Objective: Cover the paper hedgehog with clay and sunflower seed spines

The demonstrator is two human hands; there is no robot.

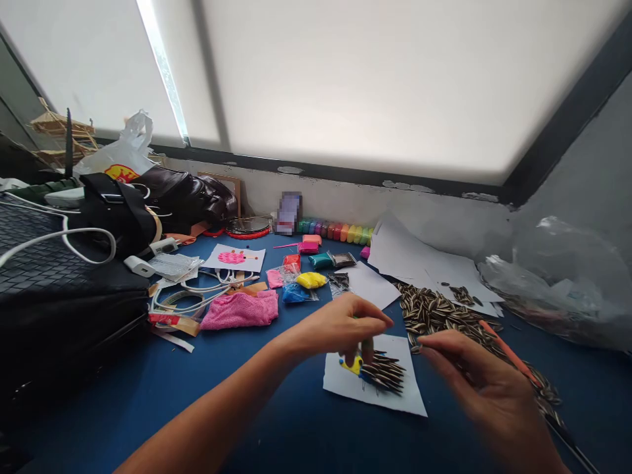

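Note:
My left hand (348,324) hangs over a white sheet of paper (412,398), fingers bent downward. A greenish thing shows among them, too hidden to name. Below it on the paper is a hedgehog-like picture: sunflower seeds (388,374) fanned out as spines beside a piece of yellow clay (351,366) with blue dots. To the right of the sheet, my right hand (486,388) has its thumb and index fingertips pinched together near the seed pile (434,309). Whatever is in the pinch is too small to make out. A thin orange stick (511,354) lies just behind that hand.
Packets of coloured clay (311,280) and a pink cloth (241,309) are left of centre. Farther back are a pink clay picture (234,257), clay tubs in a row (336,230) and a phone (288,214). Bags (64,296) crowd the left; plastic bags (557,283) lie right.

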